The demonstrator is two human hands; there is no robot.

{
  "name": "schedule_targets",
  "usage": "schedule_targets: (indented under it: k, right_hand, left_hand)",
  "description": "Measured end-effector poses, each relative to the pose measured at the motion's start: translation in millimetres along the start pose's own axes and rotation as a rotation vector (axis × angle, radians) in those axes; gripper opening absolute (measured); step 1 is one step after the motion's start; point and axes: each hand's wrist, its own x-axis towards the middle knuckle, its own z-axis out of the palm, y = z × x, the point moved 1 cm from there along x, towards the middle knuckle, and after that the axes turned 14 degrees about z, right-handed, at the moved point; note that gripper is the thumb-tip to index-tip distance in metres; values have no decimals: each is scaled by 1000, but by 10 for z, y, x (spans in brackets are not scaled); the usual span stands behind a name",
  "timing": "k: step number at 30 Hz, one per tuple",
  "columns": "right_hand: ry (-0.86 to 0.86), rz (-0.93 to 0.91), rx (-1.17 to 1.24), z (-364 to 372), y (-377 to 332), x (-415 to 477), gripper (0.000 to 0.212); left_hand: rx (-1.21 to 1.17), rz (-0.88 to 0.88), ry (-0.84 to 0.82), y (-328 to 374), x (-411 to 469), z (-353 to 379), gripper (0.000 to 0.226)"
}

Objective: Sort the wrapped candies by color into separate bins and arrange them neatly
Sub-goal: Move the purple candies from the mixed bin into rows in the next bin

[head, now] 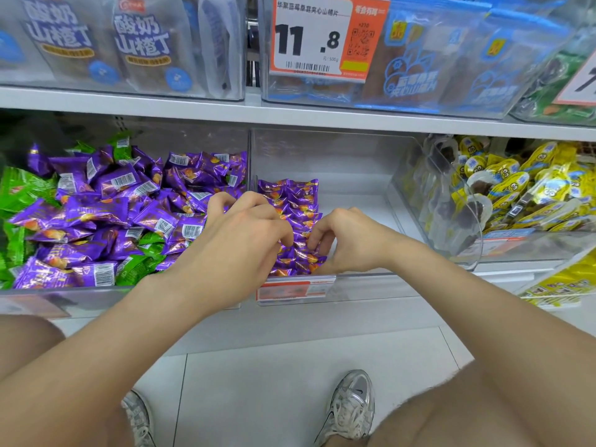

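Arranging step: left hand (245, 227) and right hand (335, 240), grips narrow, pinch purple foil-wrapped candies (290, 191) in middle clear plastic bin (371, 274). Next, likely: fetch more purple from mixed left clear plastic bin (64, 293).

White-and-orange paper price card (317, 37) reading 11.8, top centre, fronting blue-printed clear packets (451, 69); translucent pouches with blue lettering (142, 43) at upper left. A white shelf board (290, 116) runs across beneath them. Yellow cartoon-printed wrapped sweets (516, 188) lie at right; a grey laced sneaker (350, 411) stands on white floor tiles (258, 382), bottom centre.
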Motion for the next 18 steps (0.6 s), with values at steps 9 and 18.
schedule_targets:
  k: [9, 18]
  right_hand:
    - [320, -60, 411, -332, -636, -403, 21]
    - [344, -335, 40, -6, -1678, -280, 27]
  left_hand:
    - [-76, -275, 241, -179, -150, -417, 16]
    - [179, -821, -364, -963, -804, -703, 55]
